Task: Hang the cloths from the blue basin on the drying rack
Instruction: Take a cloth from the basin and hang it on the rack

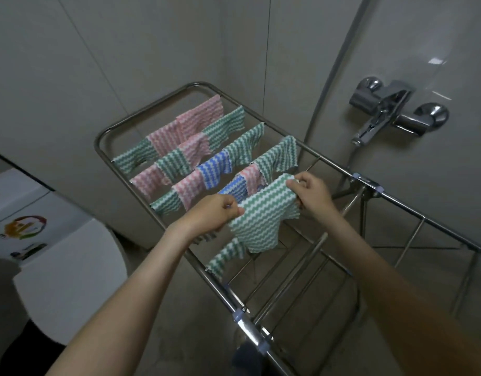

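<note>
Your left hand (217,211) pinches one top corner of the green-and-white cloth (261,221) and your right hand (311,192) grips the other, fingers curled tight on the fabric. You hold it spread over a rail near the middle of the drying rack (196,84). The rack's far rails carry the hung cloths (212,169) in pink, green and blue, and a chrome tap (388,104) sits on the wall right of the rack.
</note>
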The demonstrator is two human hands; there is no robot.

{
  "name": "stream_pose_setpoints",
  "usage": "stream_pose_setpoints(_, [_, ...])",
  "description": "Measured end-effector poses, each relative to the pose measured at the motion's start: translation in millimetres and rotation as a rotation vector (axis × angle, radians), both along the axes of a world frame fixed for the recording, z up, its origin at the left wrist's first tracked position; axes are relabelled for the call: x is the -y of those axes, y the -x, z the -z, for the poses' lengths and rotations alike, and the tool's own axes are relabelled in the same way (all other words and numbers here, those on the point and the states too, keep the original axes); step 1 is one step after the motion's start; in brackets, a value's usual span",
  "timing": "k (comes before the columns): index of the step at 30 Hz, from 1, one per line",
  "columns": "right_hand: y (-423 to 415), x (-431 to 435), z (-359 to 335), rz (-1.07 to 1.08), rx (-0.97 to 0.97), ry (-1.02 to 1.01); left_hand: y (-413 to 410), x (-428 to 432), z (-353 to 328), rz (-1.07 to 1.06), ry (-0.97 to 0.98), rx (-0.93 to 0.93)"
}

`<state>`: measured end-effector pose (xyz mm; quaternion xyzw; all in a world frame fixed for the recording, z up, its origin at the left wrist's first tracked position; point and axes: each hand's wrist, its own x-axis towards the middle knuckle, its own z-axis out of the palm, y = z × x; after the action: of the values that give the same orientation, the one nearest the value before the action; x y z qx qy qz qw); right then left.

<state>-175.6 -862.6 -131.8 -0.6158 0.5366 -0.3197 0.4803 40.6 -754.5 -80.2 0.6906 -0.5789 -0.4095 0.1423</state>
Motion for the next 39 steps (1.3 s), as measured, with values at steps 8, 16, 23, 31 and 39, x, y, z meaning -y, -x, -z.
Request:
stream_pose_setpoints(8, [-22.9, 11.0, 31.6, -0.260, -0.476, -0.018, -4.6, 35.1, 44.8, 0.028, -0.091, 0.421])
stream_pose_setpoints(16, [-25.5, 6.8, 56.7, -0.771, -0.972, 0.308, 23.6, 45.0, 69.4, 0.193, -0.268, 0.156])
stream_pose_setpoints(23, [-30.7, 4.8, 67.9, -0.666, -0.967, 0.701, 34.6, 45.8, 74.2, 0.305, -0.292, 0.233])
stream_pose_setpoints(31, [-22.1, -10.1, 48.9, -0.709, -0.885, 0.495, 29.2, 30.9, 75.2, 0.171, -0.198, 0.219])
stream_pose_setpoints(39, [-38.8, -53.2, 6.8, -0.786, -0.699, 0.479, 27.7, -36.4, 38.1, -0.144, 0.044, 0.280])
